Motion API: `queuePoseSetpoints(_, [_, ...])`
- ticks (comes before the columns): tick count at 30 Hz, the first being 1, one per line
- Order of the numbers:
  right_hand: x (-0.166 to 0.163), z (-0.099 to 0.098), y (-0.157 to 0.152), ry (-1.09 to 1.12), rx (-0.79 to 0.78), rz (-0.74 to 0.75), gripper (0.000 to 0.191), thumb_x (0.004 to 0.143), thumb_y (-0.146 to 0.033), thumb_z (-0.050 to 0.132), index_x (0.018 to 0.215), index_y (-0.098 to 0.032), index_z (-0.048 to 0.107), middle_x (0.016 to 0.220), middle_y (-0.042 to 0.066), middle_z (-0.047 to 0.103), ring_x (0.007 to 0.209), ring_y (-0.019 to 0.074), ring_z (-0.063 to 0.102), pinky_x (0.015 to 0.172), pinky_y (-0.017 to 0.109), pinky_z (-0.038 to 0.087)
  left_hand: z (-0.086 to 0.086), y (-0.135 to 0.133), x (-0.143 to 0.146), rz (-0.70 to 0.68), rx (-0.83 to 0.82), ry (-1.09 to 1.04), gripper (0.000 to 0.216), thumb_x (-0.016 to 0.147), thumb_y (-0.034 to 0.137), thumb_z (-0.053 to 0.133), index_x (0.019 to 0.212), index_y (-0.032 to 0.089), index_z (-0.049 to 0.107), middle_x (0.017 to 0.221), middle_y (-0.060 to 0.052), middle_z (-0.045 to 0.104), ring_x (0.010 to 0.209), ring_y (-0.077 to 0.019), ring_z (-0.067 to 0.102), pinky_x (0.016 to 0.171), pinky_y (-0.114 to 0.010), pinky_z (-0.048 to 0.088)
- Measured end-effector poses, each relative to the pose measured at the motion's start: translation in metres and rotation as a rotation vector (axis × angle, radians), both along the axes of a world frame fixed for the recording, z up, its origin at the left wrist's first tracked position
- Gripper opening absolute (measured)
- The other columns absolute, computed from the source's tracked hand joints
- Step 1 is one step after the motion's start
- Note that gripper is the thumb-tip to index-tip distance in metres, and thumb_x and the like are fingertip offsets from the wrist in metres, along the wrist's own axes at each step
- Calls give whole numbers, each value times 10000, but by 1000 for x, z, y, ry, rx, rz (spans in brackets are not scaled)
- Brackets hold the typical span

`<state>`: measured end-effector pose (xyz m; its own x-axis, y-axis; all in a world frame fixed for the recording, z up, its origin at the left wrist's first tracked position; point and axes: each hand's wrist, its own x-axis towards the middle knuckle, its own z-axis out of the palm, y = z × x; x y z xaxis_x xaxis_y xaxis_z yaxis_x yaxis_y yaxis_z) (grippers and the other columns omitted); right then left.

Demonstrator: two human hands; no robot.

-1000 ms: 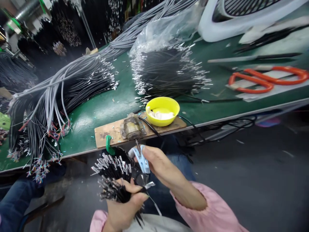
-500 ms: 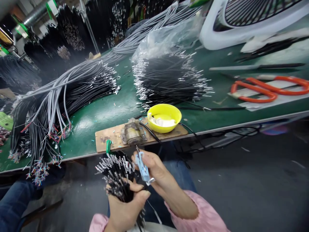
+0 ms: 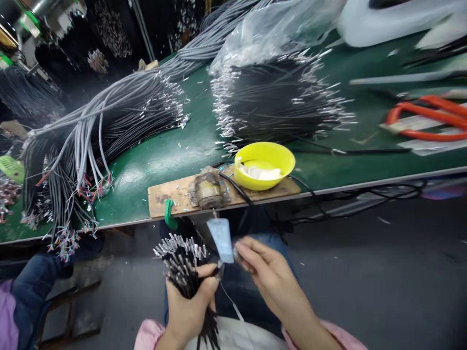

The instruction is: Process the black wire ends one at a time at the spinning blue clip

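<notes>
Wrapped in my left hand [image 3: 189, 301] is a thick upright bundle of black cables [image 3: 186, 272] with silvery foil-covered ends at the top. One dark cable end sticks out sideways by its thumb, close to the lower end of a light-blue plastic piece [image 3: 221, 240]. That piece hangs from the thin shaft of a small grimy motor [image 3: 210, 189] at the table edge. My right hand [image 3: 266, 267] is just right of the blue piece, apart from it, thumb and fingers pinched. A small silvery scrap [image 3: 237, 249] shows at its fingertips, too blurred to tell exactly.
The motor sits on a wooden board [image 3: 171, 197] with a green clamp [image 3: 169, 214] and a yellow bowl [image 3: 264, 167] holding white material. Behind lie cable piles [image 3: 273, 107] and grey cables [image 3: 83, 131]. Orange-handled scissors [image 3: 423, 119] lie right. A co-worker's leg [image 3: 40, 287] is at left.
My right hand has come off the light-blue piece and moved right. The blue piece now shows its broad face. My left hand still holds the bundle; the view has shifted slightly.
</notes>
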<state>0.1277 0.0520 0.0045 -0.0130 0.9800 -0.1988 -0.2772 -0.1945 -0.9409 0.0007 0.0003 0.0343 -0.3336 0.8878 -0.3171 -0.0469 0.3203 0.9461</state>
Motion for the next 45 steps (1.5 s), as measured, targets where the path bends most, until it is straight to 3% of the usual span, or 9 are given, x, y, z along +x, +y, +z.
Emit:
queuePoseSetpoints(4, [0,4,-17,-357,362,-92,219,769,-345,632,594,-220,589,534,-7,498,510,154,435,495,283,353,-3,-5,4,16,-70,-18,260,604,353,745,731,126,760,396,15,544,319,-85,423,347,-224,382])
queuePoseSetpoints(8, [-7,18,-21,-486,631,59,90,741,-299,663,675,-238,665,621,30,603,607,202,523,574,331,418,-3,-10,6,40,-85,-15,191,539,280,774,632,124,712,518,-21,637,468,-150,566,462,-254,474])
queuePoseSetpoints(13, [-7,26,-19,-342,599,92,225,811,-191,550,591,-218,585,536,11,573,517,170,510,548,316,423,0,-9,3,45,-54,-25,232,497,286,799,578,141,637,481,16,575,460,-139,548,488,-265,486])
queuePoseSetpoints(20, [-13,23,-19,-215,549,-130,213,730,-108,573,545,-213,580,512,1,548,509,164,492,501,295,393,-2,-11,5,15,-47,-116,327,519,436,786,535,170,595,411,38,478,375,-97,427,400,-253,404])
queuePoseSetpoints(27, [-9,10,-15,62,227,63,233,740,-297,590,532,-194,615,540,4,514,508,145,468,475,259,384,-7,-13,5,-22,-42,-150,424,547,533,742,559,144,575,382,50,425,344,-62,342,369,-233,304])
queuePoseSetpoints(32, [-2,24,-15,-23,273,137,200,727,-370,656,637,-193,633,655,35,561,582,162,503,519,259,412,-6,-11,2,-46,-43,-169,444,544,555,735,536,138,580,373,42,429,326,-59,332,352,-233,286])
queuePoseSetpoints(38, [-12,15,-22,143,153,108,379,733,-516,635,572,-201,499,565,-26,429,499,130,415,463,246,364,-2,-12,9,-7,-2,-185,375,489,426,809,595,157,571,498,20,562,427,-108,506,457,-245,454])
queuePoseSetpoints(42, [-16,15,-30,-110,400,-119,238,821,-332,585,619,-213,544,602,0,476,555,159,459,509,269,385,-2,-11,12,44,34,-174,351,474,326,836,583,163,545,561,16,604,560,-140,589,614,-273,525])
queuePoseSetpoints(45, [-10,20,-29,-304,585,-194,150,825,-215,572,681,-226,613,634,26,544,609,184,497,584,305,408,-5,-9,10,32,23,-155,330,540,354,806,558,156,543,471,45,538,405,-69,474,424,-199,448])
